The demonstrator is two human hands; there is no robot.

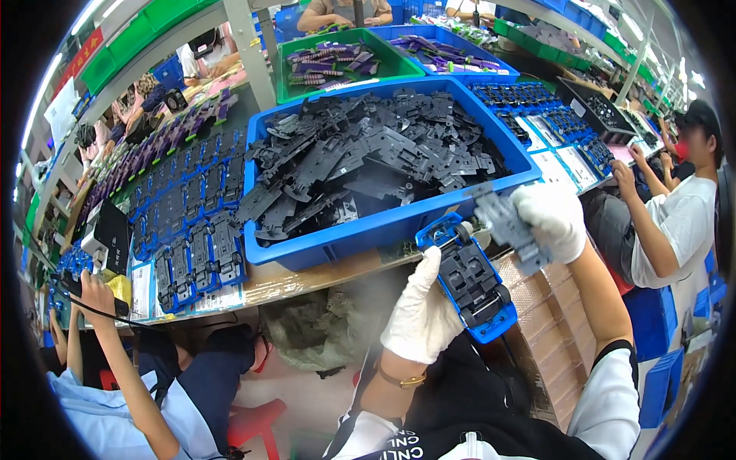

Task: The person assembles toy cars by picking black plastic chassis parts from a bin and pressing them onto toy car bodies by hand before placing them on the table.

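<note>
My left hand [421, 316], in a white glove, grips a blue toy car body [488, 326] by its near left side. The body lies underside up, its black inner base and wheels showing. Above its right side, my gloved right hand [553, 221] holds a flat grey plastic chassis plate [507, 227], slightly blurred. The plate is apart from the car body. Just beyond both hands stands a big blue bin [345, 224] heaped with dark plastic chassis plates [391, 153].
Rows of car undersides [201, 257] lie on the bench to the left, with more blue car bodies [563, 123] at the right. A green bin [284, 84] of purple parts stands behind. Co-workers sit at left and right. A cardboard divider [548, 330] is beside my right arm.
</note>
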